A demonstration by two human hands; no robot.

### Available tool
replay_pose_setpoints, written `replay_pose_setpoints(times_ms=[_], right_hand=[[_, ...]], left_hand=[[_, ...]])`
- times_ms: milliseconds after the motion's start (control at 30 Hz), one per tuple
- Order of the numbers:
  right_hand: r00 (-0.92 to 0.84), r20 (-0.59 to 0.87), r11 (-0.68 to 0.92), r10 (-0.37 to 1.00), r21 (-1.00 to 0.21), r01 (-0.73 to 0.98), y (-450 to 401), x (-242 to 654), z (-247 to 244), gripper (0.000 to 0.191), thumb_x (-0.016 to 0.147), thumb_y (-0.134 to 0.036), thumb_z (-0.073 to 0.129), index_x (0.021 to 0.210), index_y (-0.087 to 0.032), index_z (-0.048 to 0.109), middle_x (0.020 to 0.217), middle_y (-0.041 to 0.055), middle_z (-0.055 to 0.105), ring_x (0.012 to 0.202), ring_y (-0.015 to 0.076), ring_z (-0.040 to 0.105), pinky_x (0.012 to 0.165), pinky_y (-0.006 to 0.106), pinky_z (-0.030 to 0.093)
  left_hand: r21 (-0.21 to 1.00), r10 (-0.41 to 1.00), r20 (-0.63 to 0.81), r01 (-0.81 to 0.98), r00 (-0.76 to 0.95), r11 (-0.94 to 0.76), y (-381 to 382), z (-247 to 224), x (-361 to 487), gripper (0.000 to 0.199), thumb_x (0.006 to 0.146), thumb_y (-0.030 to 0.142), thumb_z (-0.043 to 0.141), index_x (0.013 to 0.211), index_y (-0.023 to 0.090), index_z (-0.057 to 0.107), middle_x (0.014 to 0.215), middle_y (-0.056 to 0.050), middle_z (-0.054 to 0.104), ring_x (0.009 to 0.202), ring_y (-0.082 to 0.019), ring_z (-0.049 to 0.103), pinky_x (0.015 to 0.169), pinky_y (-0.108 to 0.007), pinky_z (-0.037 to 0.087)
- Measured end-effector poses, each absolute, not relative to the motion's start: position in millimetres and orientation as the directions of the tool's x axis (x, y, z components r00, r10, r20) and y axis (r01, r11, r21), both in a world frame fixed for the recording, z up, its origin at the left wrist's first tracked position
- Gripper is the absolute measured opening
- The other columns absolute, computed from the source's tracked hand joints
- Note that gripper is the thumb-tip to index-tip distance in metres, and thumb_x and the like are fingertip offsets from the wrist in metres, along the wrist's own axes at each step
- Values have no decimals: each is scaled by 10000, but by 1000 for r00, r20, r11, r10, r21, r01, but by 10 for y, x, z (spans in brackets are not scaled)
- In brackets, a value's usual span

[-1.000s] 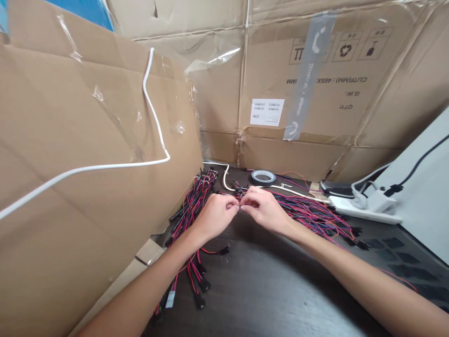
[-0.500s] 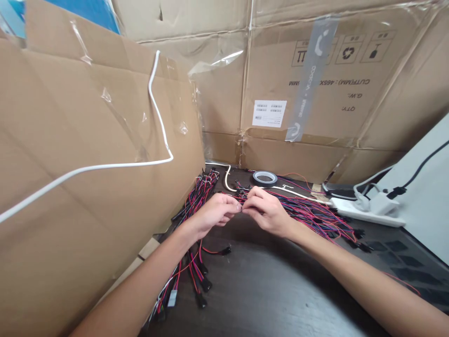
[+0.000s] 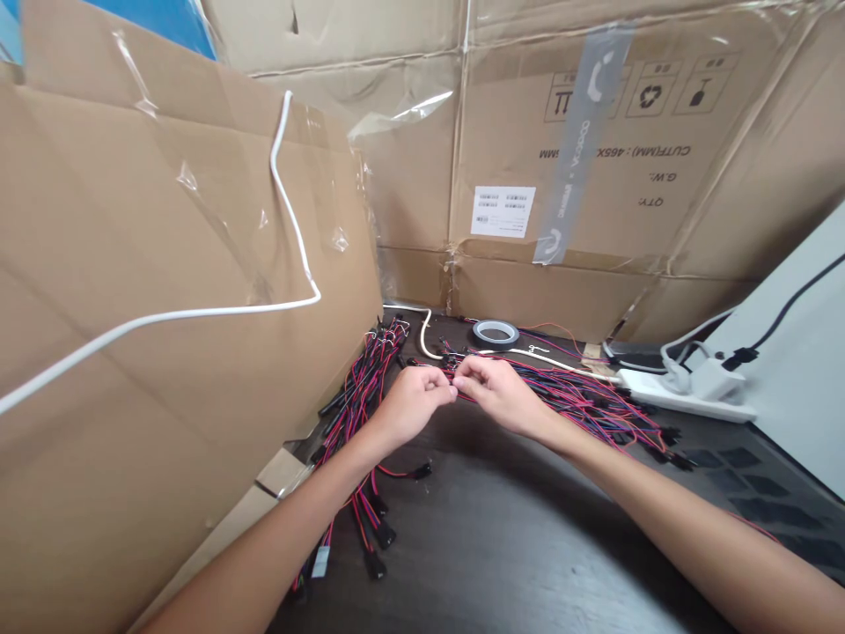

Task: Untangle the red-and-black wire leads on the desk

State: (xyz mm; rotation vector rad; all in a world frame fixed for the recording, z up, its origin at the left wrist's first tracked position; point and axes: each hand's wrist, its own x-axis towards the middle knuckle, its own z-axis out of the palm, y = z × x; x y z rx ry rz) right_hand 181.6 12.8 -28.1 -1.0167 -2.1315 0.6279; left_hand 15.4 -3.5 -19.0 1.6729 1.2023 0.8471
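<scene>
My left hand (image 3: 415, 403) and my right hand (image 3: 498, 394) meet fingertip to fingertip above the dark table (image 3: 502, 537). Both are closed in a pinch, and whatever lies between the fingers is too small and hidden to name. Just behind and right of my right hand spreads a pile of red, blue and black wires (image 3: 581, 403) with black connectors at its right end. A second wire bundle (image 3: 356, 392) runs along the left, partly under my left forearm, its black connectors (image 3: 374, 563) fanning out toward me.
A roll of black tape (image 3: 485, 342) lies behind the hands. At the right, a white power strip (image 3: 700, 403) holds plugs, with dark flat patches (image 3: 766, 486) in front. Cardboard walls (image 3: 409, 202) rise left and behind. A white cable (image 3: 211, 312) crosses the left one.
Both hands stay pinched together at nearly the same spot, with the fingers slightly shifted and the left wrist turned a little. The view has moved slightly.
</scene>
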Motion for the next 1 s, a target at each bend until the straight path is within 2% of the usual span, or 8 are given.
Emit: replay_pose_setpoints(times_ms=[100,167,233,333,500,633,867,1000], right_hand=[[-498,467,672,731,-618,407,111,1839,-291,297,829,-162,505,1124,-134,528,582,-55,421,518,84,374,520,209,302],[-518,561,762,646,-523,383,113,1856,-302,246,800,-143,544,1045,-133,567,566,-59,369,511,80,338,521,212,294],[-528,639,829,559,-418,372,125,1865,-318,61,800,-144,561,833,-132,611,567,-37,406,530,82,356,544,221,307],[-528,668,850,524,-365,381,146,1859,-344,117,833,-160,547,767,-139,642,592,0,504,558,94,420,566,227,334],[-518,627,809,583,-390,439,144,1833,-345,104,821,-152,568,769,-136,657,617,20,565,572,101,466,580,232,360],[-527,516,738,675,-473,481,127,1837,-291,92,781,-103,590,762,-132,675,651,28,607,582,103,498,591,233,368],[-531,325,605,783,-595,528,127,1835,-239,95,780,-114,571,741,-111,657,676,37,623,591,106,508,578,231,371],[-590,374,681,715,-560,471,115,1884,-217,67,774,-121,567,792,-120,632,655,12,579,570,95,464,559,223,364]], left_hand=[[970,946,-165,219,280,105,-46,-142,157,181,686,278,569,601,145,480,452,82,279,388,-34,192,413,-200,117],[965,925,-245,169,289,203,-58,-111,160,158,703,256,554,618,148,477,438,91,250,368,-27,157,400,-199,84],[962,918,-266,148,295,231,-66,-95,164,132,722,227,527,629,146,480,432,92,245,358,-24,151,396,-196,72],[958,918,-273,165,289,233,-61,-104,171,118,741,192,468,638,140,492,436,84,268,349,-28,166,391,-194,81],[948,991,-31,318,130,-12,-28,-174,164,67,738,212,488,723,150,509,479,65,389,384,-49,287,416,-191,184],[862,965,133,454,225,-225,-28,-203,141,87,723,230,534,724,143,544,515,48,449,460,-66,358,460,-194,228],[799,935,127,524,331,-294,-40,-159,127,169,722,249,536,675,119,632,539,23,479,512,-77,370,500,-212,251],[915,937,-53,393,344,-93,-43,-91,121,146,690,253,553,609,131,552,491,51,376,448,-54,289,455,-207,185]])
